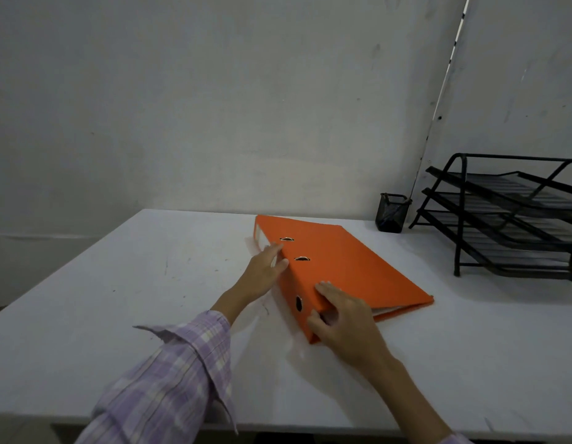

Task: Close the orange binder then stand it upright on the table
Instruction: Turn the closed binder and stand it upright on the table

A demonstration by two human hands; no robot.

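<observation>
The orange binder (345, 264) lies flat and closed on the white table (118, 299), its spine facing left toward me, white pages showing at its near right edge. My left hand (265, 267) rests against the middle of the spine, fingers spread and touching it. My right hand (339, 315) grips the binder's near corner, fingers on the top cover and thumb on the spine beside the round finger hole.
A small black mesh pen cup (392, 213) stands behind the binder at the back right. A black three-tier wire paper tray (509, 216) occupies the far right of the table. A grey wall runs close behind the table.
</observation>
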